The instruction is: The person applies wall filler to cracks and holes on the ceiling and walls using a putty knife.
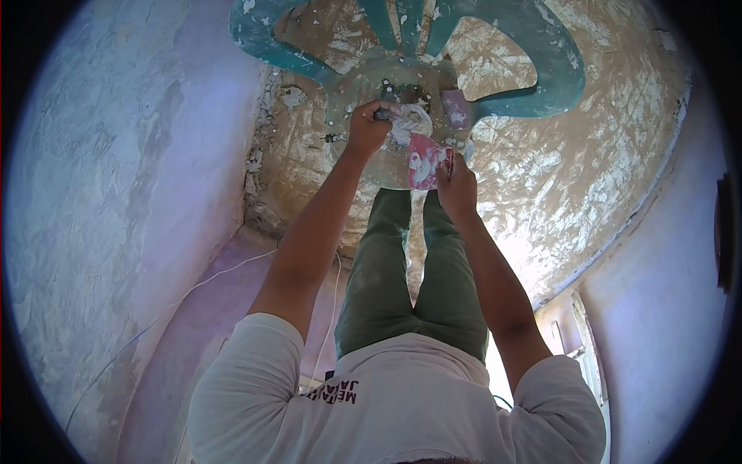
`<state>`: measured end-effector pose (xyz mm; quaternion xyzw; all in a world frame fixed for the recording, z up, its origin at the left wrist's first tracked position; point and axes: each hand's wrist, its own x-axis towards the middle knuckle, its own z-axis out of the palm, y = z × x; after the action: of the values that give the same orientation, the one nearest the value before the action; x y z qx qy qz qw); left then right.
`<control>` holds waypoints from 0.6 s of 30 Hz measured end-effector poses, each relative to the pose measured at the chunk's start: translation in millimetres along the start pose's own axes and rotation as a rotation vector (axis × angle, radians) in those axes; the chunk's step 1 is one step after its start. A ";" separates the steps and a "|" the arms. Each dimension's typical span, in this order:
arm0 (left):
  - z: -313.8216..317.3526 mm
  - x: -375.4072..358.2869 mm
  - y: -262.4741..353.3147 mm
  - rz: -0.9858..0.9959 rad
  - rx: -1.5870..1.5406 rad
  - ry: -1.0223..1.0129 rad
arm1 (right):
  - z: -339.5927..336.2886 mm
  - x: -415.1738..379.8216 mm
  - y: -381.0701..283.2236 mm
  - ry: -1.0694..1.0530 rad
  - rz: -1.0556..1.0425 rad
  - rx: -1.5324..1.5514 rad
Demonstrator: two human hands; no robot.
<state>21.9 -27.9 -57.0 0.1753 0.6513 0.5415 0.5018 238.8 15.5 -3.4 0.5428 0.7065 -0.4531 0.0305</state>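
My left hand is closed on the dark handle of a tool, whose front end lies in or over whitish paste above the seat of a green plastic chair. To the right and nearer my body, my right hand grips a red spreader with white paste smeared on its blade. The spreader is just below the paste. A purplish block rests on the seat's right side. White spots and dark bits mark the seat around the paste.
The chair stands on a brown floor streaked with white. A patchy bluish wall rises at the left, with a thin white cable in front. Another pale wall is at the right. Rubble lines the floor's left edge.
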 end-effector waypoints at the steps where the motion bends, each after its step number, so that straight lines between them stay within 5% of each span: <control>1: -1.6 -0.2 2.2 0.001 -0.029 0.001 | -0.5 0.3 0.0 -0.005 0.007 -0.002; 11: -55.1 -12.5 20.1 -0.060 -0.481 0.185 | -12.8 0.2 10.4 -0.190 0.026 0.305; 18: -82.2 -34.4 43.2 -0.006 -0.694 0.185 | -15.7 1.1 17.7 -0.397 0.551 1.152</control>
<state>-46.0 -82.8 -10.4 -0.0570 0.4720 0.7425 0.4719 259.5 26.9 -5.5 0.5392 0.1679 -0.8250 -0.0201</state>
